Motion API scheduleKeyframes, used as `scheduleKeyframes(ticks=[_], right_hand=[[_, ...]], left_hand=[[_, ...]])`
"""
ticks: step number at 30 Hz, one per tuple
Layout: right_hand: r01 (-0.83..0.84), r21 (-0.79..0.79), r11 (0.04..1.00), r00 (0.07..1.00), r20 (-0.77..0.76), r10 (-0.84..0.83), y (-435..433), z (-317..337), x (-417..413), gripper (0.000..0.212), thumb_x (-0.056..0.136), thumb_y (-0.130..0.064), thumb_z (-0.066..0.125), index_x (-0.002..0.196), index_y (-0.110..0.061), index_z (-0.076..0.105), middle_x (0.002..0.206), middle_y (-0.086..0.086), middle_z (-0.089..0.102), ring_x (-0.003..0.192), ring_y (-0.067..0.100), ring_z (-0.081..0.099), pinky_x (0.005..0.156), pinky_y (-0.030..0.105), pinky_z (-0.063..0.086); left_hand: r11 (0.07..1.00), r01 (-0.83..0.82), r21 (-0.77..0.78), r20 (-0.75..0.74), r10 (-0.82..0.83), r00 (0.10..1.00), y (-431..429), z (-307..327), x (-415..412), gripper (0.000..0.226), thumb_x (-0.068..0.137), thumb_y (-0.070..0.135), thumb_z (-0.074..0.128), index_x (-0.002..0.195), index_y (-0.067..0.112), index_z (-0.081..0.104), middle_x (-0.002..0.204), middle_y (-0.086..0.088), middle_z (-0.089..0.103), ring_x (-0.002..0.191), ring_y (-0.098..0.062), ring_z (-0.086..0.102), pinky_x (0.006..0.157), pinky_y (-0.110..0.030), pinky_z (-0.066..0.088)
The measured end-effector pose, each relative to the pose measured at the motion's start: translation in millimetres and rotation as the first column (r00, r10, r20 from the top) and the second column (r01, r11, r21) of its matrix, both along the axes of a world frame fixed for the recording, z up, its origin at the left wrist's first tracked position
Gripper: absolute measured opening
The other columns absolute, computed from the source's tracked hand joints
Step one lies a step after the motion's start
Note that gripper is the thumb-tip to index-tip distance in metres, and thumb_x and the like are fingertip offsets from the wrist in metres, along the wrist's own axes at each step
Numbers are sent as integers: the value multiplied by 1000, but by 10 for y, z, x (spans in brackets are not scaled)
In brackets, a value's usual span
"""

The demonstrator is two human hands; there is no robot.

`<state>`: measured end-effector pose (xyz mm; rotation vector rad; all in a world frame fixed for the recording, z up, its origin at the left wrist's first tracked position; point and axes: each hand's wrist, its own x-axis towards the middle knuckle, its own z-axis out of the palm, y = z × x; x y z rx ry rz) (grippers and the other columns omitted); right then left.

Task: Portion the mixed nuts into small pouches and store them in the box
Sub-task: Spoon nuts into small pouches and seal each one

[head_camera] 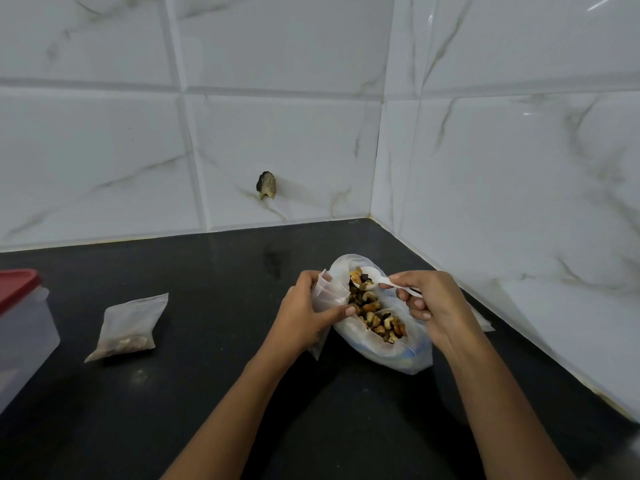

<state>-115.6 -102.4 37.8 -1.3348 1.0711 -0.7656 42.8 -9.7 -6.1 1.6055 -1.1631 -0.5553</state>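
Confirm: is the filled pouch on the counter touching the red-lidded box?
Apart. Head view shows bare dark counter between the filled pouch and the box.

Item count — two hands (left hand (304, 313), right hand (429, 306)); one white spoon (372, 277); one large bag (391, 355) of mixed nuts (374, 317); two small pouches — a filled pouch (130, 327) on the worktop (214, 306), a held pouch (329, 292); one red-lidded box (24, 334).

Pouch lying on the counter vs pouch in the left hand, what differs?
The counter pouch lies flat and untouched, near the box; the held pouch is gripped by the left hand against the big nut bag. The counter pouch has nuts in its bottom end; the held pouch shows none. Both are small, clear plastic.
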Motion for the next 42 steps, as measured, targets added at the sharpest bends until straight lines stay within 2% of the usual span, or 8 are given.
scheduleKeyframes(ticks=[6,13,18,23,25,31,38,42], right_hand=[[-50,-158,986,992,111,68,121,-42,76,16,83,-7,59,74,4,68,53,5,47,35,4,29,33,13,23],[-122,-394,911,992,-51,111,219,-64,158,18,87,-14,61,74,-9,72,49,-4,52,48,3,48,60,20,38],[-198,-714,672,978,-194,82,227,-128,189,14,85,-11,63,91,-13,76,66,-22,60,67,-9,58,67,5,43],[-262,-900,348,959,-283,-10,153,-200,198,16,82,-12,61,90,-12,75,78,-5,70,74,1,54,68,6,37],[-261,-920,293,957,-286,-46,144,-210,193,20,80,-11,59,90,-14,76,76,-3,70,74,9,52,66,13,39],[-239,-946,217,967,-253,-39,135,-238,212,19,74,-8,64,87,-13,77,71,-3,68,77,-4,30,74,-1,33],[-193,-941,277,978,-206,-19,156,-215,197,18,76,-10,64,88,-13,77,73,-4,69,73,4,38,71,1,33],[-114,-832,542,993,-111,39,193,-178,188,14,81,-9,67,90,-15,77,72,-11,66,72,2,52,71,8,39]], left_hand=[[1000,24,20,-15,-24,1000,-5,11,-3,62,71,28,78,121,27,42,130,3,48,118,-13,48,100,-35,46],[999,42,-24,-36,-43,998,4,16,-13,59,71,24,79,117,25,42,118,7,55,105,-7,54,81,-17,47],[998,26,-53,-26,-27,999,7,-1,-8,55,70,24,80,114,23,45,110,9,57,98,-3,56,71,-11,47],[997,12,-81,-27,-15,1000,2,-14,2,50,72,23,79,110,21,46,102,12,57,90,1,56,64,-4,45],[996,10,-88,-30,-13,999,0,-17,4,50,72,24,79,110,21,46,104,9,58,91,-1,56,65,-5,46],[993,12,-118,-56,-19,998,15,-11,-10,54,73,23,78,112,29,41,105,11,56,95,-3,57,70,-10,47],[991,7,-134,-69,-16,997,2,-18,3,52,73,22,78,111,25,43,107,10,57,99,-5,57,75,-16,48],[993,11,-117,-65,-19,998,11,-5,3,50,74,23,77,111,23,45,104,12,58,96,-2,57,72,-13,48]])
